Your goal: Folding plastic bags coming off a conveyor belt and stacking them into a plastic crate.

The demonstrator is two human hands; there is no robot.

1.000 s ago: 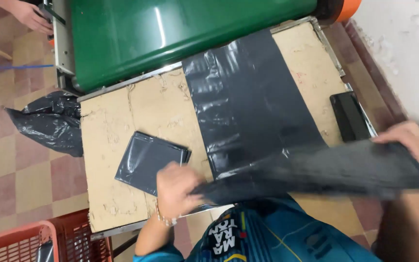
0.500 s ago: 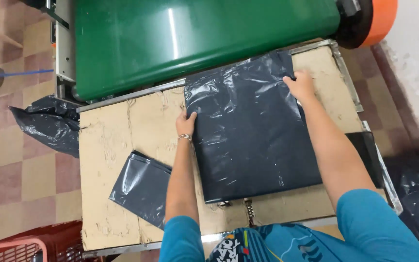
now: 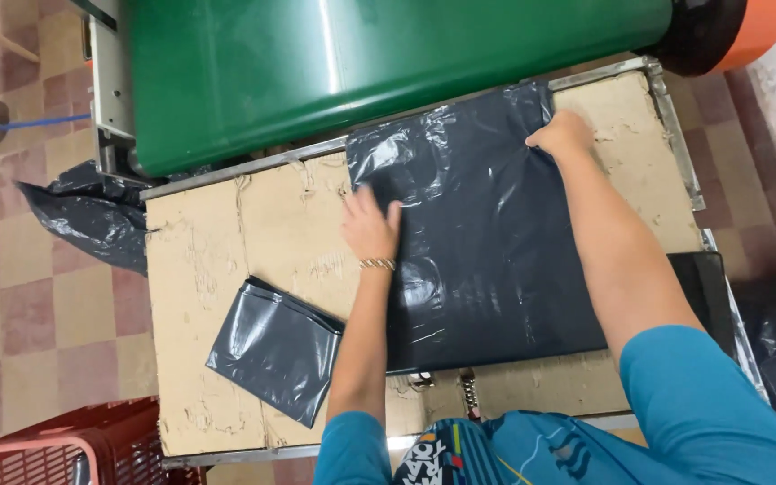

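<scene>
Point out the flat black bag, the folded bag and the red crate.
flat black bag (image 3: 487,242), head view, its middle.
folded bag (image 3: 273,348), head view, its centre.
red crate (image 3: 110,445), head view, its top wall.

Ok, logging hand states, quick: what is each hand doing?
Left hand: open, flat on the black plastic bag.
Right hand: closed, on the bag's far edge.

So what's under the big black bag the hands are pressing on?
The big black bag lies on a worn cardboard sheet, which shows all around it. The left hand and right hand press on top. Whatever lies directly beneath the bag is covered.
</scene>
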